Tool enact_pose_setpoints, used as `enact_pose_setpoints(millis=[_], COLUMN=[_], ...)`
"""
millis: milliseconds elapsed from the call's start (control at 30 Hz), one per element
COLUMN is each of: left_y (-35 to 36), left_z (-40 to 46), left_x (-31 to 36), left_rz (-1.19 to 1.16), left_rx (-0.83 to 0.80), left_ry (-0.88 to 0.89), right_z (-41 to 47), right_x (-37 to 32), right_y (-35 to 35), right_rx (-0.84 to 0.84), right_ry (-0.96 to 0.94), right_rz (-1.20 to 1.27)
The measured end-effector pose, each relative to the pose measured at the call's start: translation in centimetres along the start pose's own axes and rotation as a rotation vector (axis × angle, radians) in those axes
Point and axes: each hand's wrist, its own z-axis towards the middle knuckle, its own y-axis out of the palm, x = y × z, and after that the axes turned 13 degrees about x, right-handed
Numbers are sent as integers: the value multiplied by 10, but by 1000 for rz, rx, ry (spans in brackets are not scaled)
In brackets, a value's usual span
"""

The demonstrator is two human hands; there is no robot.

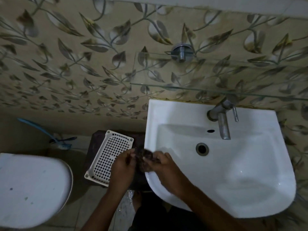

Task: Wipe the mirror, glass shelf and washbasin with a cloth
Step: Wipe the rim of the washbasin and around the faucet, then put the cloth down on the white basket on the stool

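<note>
I see the dark cloth (144,160) bunched between both hands at the left rim of the white washbasin (233,177), half over the rim, half outside it. My left hand (122,165) curls its fingers onto the cloth's left side, and my right hand (160,161) grips the other side from over the basin. Just left sits a white perforated basket (106,157) on a dark stool (93,147). The tap (222,119) stands at the basin's back, with the glass shelf (208,75) above it and a toilet lid (31,189) far left.
</note>
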Motion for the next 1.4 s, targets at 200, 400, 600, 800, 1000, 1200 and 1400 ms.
enact_pose_setpoints(millis=[200, 400, 600, 800, 1000, 1200, 1400], left_y=[-16, -34, -45, -51, -55, -61, -50], left_z=[-21, -28, -32, -44, -56, -69, -86], left_x=[-31, -36, -45, -65, -77, -84, -59], left_rz=[-36, -46, -54, -97, -123, -161, -179], left_rx=[-101, -147, -136, -180, -220, -162, -133], left_ry=[-39, -33, -15, -33, -33, -95, -124], right_z=[-59, 0, -7, -82, -124, -127, -134], right_x=[-4, -6, -24, -20, -13, 4, 52], right_y=[17, 30, 19, 4, -23, -67, -69], right_rx=[28, 243, 156, -22, -8, -161, -302], right_ry=[9, 126, 245, 60, 322, 538, 544], right_rz=[-129, -113, 10, -168, -208, -175, -204])
